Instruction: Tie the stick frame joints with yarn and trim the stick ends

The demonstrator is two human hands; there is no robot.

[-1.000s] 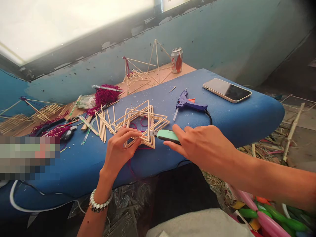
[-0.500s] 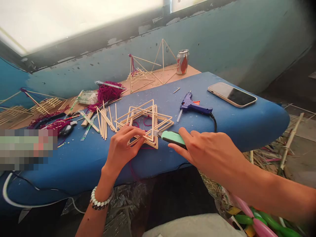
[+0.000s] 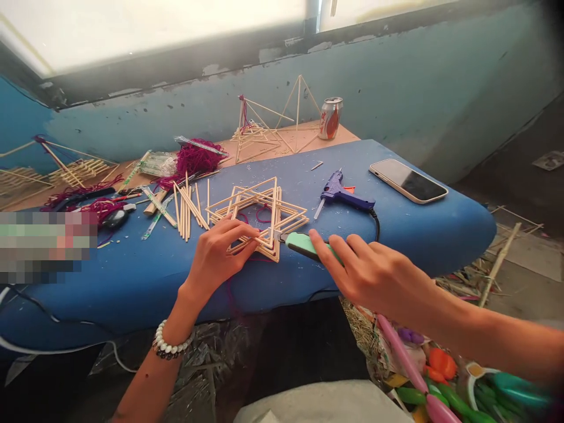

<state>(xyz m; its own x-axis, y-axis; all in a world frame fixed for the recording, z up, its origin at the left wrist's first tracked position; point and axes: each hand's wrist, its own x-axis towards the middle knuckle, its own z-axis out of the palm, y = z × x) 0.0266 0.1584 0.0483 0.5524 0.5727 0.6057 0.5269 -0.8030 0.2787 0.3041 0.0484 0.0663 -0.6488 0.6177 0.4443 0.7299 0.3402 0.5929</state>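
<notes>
A star-shaped frame of stacked thin wooden sticks (image 3: 291, 218) lies on the blue padded surface (image 3: 171, 282). My left hand (image 3: 222, 244) pinches its near edge between thumb and fingers. In my right hand (image 3: 361, 264) is a mint-green and black utility knife (image 3: 302, 242), its blade touching or very close to the frame's near corner by my left fingertips. Purple string (image 3: 263, 214) shows inside the star. Beyond the knife rests a purple hot glue gun (image 3: 341, 191) with a clear glue stick in its back.
Loose sticks (image 3: 187, 214) lie left of the star, near purple yarn (image 3: 198, 158) and clear packets. A phone (image 3: 408, 181) lies at the right, a drink can (image 3: 330, 118) at the back. Stick pyramids (image 3: 297, 114) stand by the wall. Balloons (image 3: 440, 364) are on the floor.
My right hand has shifted its hold on the utility knife, the index finger now lying along the handle. The blade stays at the same corner. The camera view has tilted slightly.
</notes>
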